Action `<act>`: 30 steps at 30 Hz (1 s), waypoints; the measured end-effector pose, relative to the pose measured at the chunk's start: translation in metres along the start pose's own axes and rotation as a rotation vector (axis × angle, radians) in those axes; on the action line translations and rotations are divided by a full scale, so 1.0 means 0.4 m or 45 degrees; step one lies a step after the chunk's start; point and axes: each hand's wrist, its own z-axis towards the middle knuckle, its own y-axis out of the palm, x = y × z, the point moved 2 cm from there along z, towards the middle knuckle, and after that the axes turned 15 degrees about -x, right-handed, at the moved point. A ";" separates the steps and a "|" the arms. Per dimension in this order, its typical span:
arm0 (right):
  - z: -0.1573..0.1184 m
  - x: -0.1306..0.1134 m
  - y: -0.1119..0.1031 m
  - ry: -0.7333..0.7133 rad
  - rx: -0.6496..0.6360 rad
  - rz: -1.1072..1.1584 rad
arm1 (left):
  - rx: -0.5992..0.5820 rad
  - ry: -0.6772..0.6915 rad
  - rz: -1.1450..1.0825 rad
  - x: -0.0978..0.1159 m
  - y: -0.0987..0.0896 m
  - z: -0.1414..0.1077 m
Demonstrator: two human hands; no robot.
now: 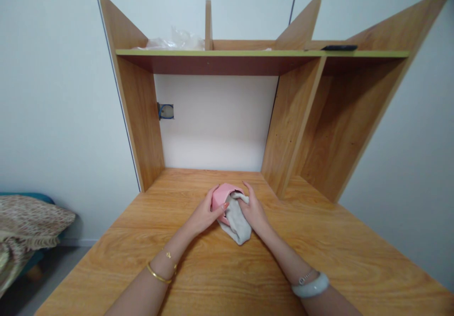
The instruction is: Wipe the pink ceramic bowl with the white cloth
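Over the desk, a pink container-like object (223,193) with an opening is between my two hands; its exact kind I cannot make out. My left hand (205,215) grips its left side, with the thumb across the near edge. A light grey cloth (238,222) is partly inside the opening and hangs out toward me. My right hand (254,212) is closed on the cloth at the right of the opening, its thumb partly hidden in the folds. One right finger reaches up along the far side of the pink object.
A wooden desk (198,273) carries a hutch with a shelf (220,53) and dividers. On the shelf lie a clear plastic bag (177,39) and a flat dark object (339,48). A wall box (166,111) shows at the back. A throw (31,221) covers seating at left.
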 end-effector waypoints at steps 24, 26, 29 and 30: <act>-0.009 -0.030 -0.024 0.174 0.032 -0.382 | -0.006 -0.095 0.290 0.016 -0.004 -0.010; -0.013 -0.041 -0.036 0.201 0.068 -0.507 | -0.009 -0.122 0.400 0.026 -0.004 -0.012; -0.020 -0.061 -0.052 0.203 0.130 -0.688 | -0.019 -0.151 0.533 0.036 -0.002 -0.015; -0.022 -0.066 -0.056 0.189 0.140 -0.732 | -0.022 -0.148 0.552 0.038 -0.002 -0.016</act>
